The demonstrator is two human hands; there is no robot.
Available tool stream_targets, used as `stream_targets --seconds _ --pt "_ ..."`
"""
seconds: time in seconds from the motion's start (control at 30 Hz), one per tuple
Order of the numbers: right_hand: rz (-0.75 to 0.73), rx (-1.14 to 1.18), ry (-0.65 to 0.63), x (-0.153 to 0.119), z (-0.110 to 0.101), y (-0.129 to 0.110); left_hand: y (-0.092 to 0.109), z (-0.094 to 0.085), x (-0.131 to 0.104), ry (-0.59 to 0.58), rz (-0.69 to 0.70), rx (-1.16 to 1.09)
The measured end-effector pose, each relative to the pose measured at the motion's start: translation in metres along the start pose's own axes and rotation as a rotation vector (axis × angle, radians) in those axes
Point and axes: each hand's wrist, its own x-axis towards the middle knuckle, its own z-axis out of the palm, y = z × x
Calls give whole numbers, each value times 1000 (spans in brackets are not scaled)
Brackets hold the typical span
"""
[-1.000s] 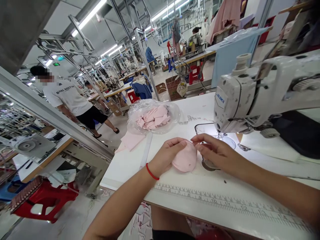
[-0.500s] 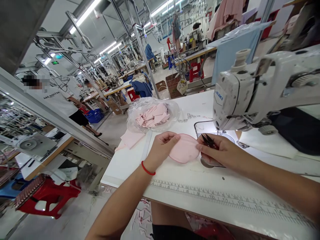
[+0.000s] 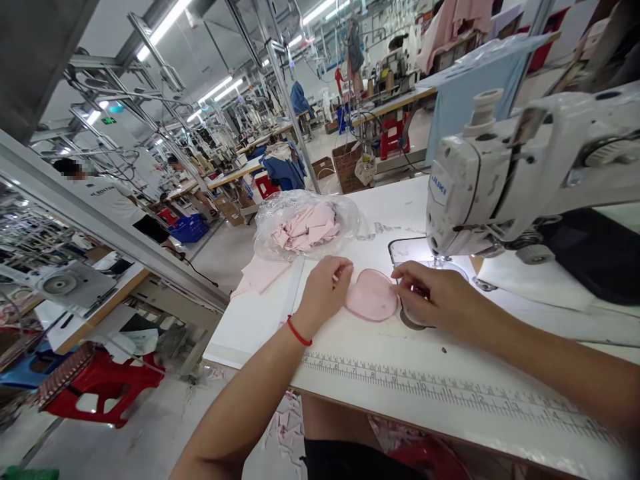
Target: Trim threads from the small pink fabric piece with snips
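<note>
White laminate covers the table (image 3: 250, 327) that fills the lower frame, a printed ruler (image 3: 450, 393) running along its near edge, on a garment factory floor lined with overhead rails and further workstations. A white sewing machine (image 3: 480, 180) stands on the right of the table, its head lit over the needle plate (image 3: 405, 252). Behind the work, a clear plastic bag (image 3: 305, 227) holds a heap of pink cut pieces, and one flat pink panel (image 3: 263, 275) lies just beside it at the table's left edge. A red stool (image 3: 95, 387) sits on the floor at lower left, and another person in a white T-shirt (image 3: 113, 200) stands in the aisle beyond. At the centre of the table, in front of the needle plate, lies a rounded pink pad (image 3: 373, 297), flat on the surface between the person's two hands. The left hand (image 3: 323, 297), a red band (image 3: 299, 331) at its wrist, rests against the pad's left edge with fingers curled together; whether they pinch the fabric cannot be told. The right hand (image 3: 435, 300) touches the pad's right edge, its fingers bunched close; what, if anything, they grip there is too small to make out.
</note>
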Motion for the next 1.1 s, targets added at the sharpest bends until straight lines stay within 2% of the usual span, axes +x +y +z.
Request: stream_targets --seconds 0.07,0.1,0.13,0.2,0.3,0.37,0.47,0.63,0.77,0.93,1.1 --pt "-129 -93 0 -1 -5 1 0 -4 0 9 120 62" --pt "-189 -121 -32 -1 -7 1 0 -5 -1 -27 203 100" --pt "-242 -137 -76 -2 -9 2 0 -6 -2 -93 291 141" --pt "-328 -176 -183 -3 -12 4 -4 -6 -4 -305 431 214" --pt "-396 -241 -294 -4 -15 6 -14 0 -10 -595 447 322" --pt "-401 -248 -337 -4 -17 5 -19 4 -14 -670 416 394" --pt "-361 -201 -352 -1 -18 1 -20 3 -15 -684 404 414" --pt "-299 -142 -334 3 -18 -1 -6 -6 -7 -604 470 399" --pt "-288 -134 -325 5 -18 0 0 -5 -5 -589 501 424" --pt "-295 -114 -282 4 -17 -3 3 -4 -6 -518 448 237" --pt "-315 -101 -199 0 -13 -14 9 -2 -10 -397 398 107"
